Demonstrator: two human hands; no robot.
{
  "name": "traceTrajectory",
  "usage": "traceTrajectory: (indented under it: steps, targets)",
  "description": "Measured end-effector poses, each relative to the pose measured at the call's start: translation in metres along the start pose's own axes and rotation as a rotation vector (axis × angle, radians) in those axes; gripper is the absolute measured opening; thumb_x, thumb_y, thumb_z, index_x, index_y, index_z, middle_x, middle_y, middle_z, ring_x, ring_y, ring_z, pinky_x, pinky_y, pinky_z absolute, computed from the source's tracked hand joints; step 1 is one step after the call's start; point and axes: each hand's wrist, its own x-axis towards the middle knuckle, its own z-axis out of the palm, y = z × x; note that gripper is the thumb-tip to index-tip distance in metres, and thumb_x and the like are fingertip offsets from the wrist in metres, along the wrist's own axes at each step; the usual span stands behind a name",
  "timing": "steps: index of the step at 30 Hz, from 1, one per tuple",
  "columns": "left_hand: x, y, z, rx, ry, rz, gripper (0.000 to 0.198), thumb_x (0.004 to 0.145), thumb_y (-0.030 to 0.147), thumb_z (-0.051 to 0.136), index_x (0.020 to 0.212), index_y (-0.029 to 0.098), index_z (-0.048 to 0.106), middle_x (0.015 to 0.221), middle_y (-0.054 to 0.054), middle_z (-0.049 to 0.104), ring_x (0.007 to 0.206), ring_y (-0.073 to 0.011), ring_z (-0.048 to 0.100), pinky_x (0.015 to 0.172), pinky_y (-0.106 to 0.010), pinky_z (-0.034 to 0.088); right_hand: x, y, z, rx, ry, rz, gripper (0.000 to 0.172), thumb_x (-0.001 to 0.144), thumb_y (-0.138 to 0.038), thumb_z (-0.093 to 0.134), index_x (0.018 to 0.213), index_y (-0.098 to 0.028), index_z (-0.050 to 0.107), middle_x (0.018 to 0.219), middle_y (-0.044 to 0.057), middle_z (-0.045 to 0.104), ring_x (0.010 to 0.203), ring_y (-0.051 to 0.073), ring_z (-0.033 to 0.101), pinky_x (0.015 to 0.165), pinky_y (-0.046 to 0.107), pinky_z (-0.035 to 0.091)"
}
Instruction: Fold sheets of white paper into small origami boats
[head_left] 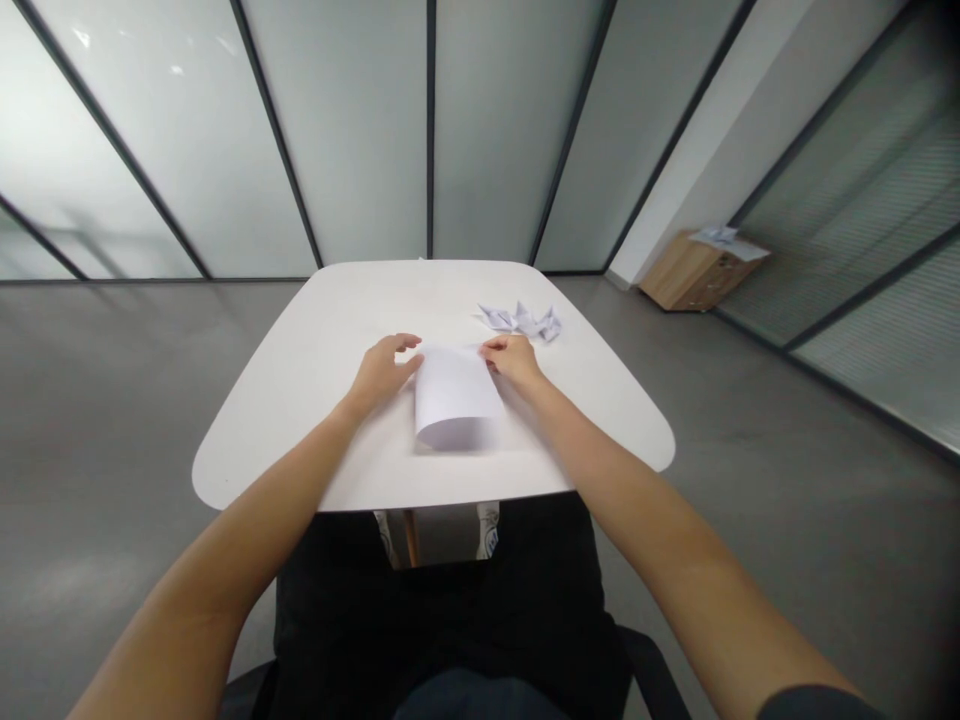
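Note:
A white sheet of paper lies on the white table, bent over so that its near end forms an open curve. At its far left corner is my left hand, thumb and fingers apart, the thumb close to the paper's edge. My right hand pinches the far right corner of the sheet between thumb and fingers. Just beyond my right hand sit several folded white paper pieces, grouped close together.
The white table has rounded corners, and its near edge is over my lap. A wooden box with papers on top stands on the floor at the right, by the glass wall. Frosted glass panels rise behind the table.

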Motion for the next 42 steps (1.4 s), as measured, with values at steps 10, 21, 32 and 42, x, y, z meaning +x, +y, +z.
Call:
traceTrajectory:
  steps: [10, 21, 32, 42]
  targets:
    - [-0.001, 0.007, 0.006, -0.042, -0.399, 0.282, 0.03, 0.097, 0.034, 0.058, 0.117, 0.031, 0.08, 0.136, -0.001, 0.073, 0.136, -0.0256, 0.063, 0.122, -0.046, 0.041, 0.0, -0.001, 0.0, -0.329, -0.047, -0.122, 0.01, 0.083, -0.023, 0.077, 0.09, -0.022, 0.084, 0.088, 0.003, 0.083, 0.079, 0.017, 0.075, 0.084, 0.027, 0.055]
    - [-0.009, 0.005, 0.008, -0.151, -0.495, 0.245, 0.032, 0.093, 0.044, 0.068, 0.122, 0.032, 0.077, 0.142, -0.003, 0.07, 0.139, -0.0278, 0.058, 0.131, -0.049, 0.021, -0.008, -0.011, 0.0, -0.451, -0.038, -0.165, 0.011, 0.085, -0.023, 0.078, 0.093, -0.024, 0.086, 0.1, 0.005, 0.084, 0.094, 0.02, 0.077, 0.092, 0.028, 0.054]
    - [-0.015, 0.012, 0.006, 0.037, -0.522, 0.35, 0.038, 0.098, 0.041, 0.061, 0.133, 0.031, 0.07, 0.151, -0.006, 0.063, 0.138, -0.0289, 0.058, 0.131, -0.046, 0.018, -0.012, -0.014, 0.001, -0.46, -0.021, -0.167, 0.01, 0.086, -0.023, 0.078, 0.092, -0.024, 0.085, 0.099, 0.004, 0.084, 0.095, 0.02, 0.077, 0.09, 0.028, 0.053]
    - [-0.019, 0.01, 0.006, -0.04, -0.534, 0.315, 0.042, 0.099, 0.046, 0.061, 0.139, 0.034, 0.069, 0.158, -0.002, 0.057, 0.152, -0.0271, 0.045, 0.132, -0.048, 0.012, -0.012, -0.016, -0.001, -0.489, -0.025, -0.164, 0.01, 0.087, -0.023, 0.077, 0.093, -0.023, 0.085, 0.097, 0.005, 0.084, 0.094, 0.021, 0.077, 0.088, 0.028, 0.052]
